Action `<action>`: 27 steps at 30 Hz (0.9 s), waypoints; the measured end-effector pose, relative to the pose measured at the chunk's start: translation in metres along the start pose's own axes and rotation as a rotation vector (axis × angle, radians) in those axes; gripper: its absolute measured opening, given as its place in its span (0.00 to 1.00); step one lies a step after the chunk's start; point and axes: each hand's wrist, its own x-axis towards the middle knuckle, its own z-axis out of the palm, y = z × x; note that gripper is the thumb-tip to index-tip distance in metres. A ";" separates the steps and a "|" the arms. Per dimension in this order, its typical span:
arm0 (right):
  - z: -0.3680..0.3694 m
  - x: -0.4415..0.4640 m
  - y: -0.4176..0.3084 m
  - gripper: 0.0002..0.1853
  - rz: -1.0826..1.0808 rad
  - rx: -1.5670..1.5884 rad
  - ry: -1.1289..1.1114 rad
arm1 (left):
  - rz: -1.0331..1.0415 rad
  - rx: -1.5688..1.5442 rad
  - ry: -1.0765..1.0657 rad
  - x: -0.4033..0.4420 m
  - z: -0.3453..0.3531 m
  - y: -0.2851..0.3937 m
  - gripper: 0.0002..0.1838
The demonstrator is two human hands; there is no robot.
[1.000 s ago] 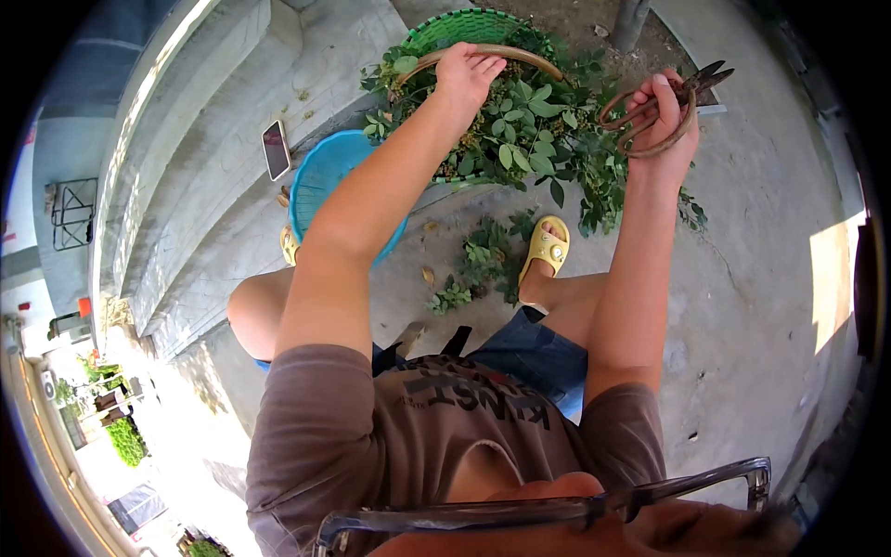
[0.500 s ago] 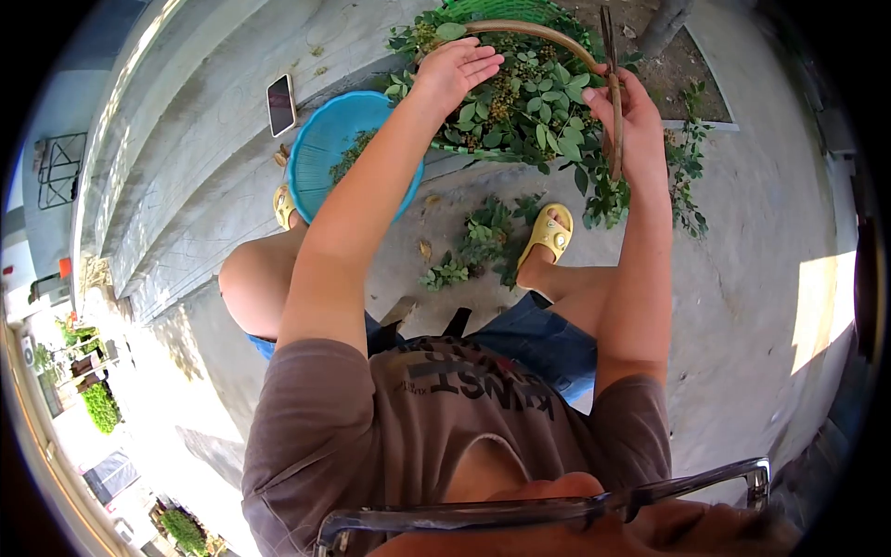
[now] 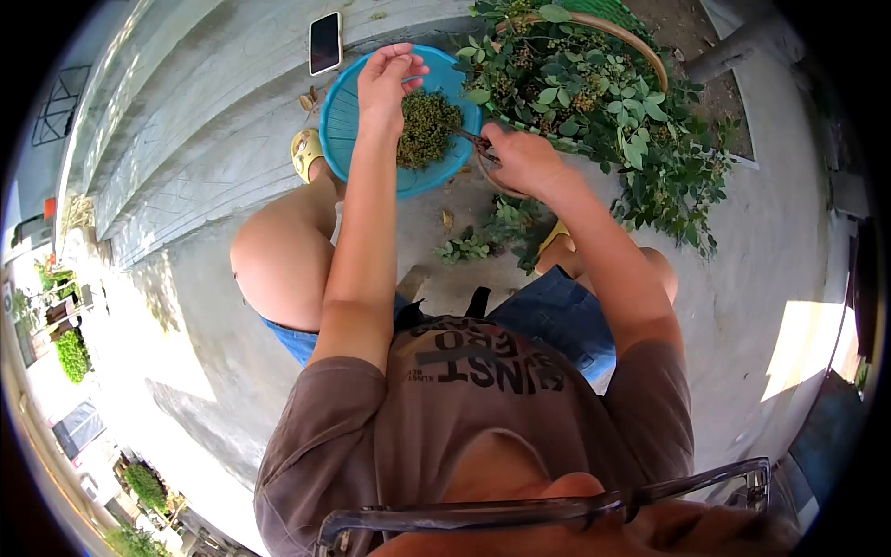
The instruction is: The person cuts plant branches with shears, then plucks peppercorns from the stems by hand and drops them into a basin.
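Over the blue basin [image 3: 340, 139] is my left hand [image 3: 382, 85], its fingers loosely bent and apart, with nothing visible in them. Green clusters of small berries [image 3: 427, 130] lie in the basin, just right of my left wrist. My right hand [image 3: 527, 162] grips dark scissors [image 3: 475, 141] with large looped handles, beside the basin's right rim. Their blades point left over the berry clusters. To the right, a green basket [image 3: 529, 130] is heaped with leafy, berry-bearing branches [image 3: 594, 93], under an arched brown handle [image 3: 622, 32].
A phone [image 3: 325, 45] lies on the concrete step [image 3: 223, 121] beyond the basin. Cut leafy sprigs [image 3: 497, 232] lie on the ground between my feet, which wear yellow sandals [image 3: 305, 153]. A tree trunk [image 3: 742, 46] rises behind the basket.
My left hand has moved from the basket to above the basin, its fingers now more bent. My right hand has swung the scissors down and left from the basket handle to the basin. The view has shifted.
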 end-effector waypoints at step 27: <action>-0.001 0.117 -0.019 0.14 0.161 -0.149 -0.266 | -0.164 -0.257 -0.064 0.001 0.034 -0.046 0.08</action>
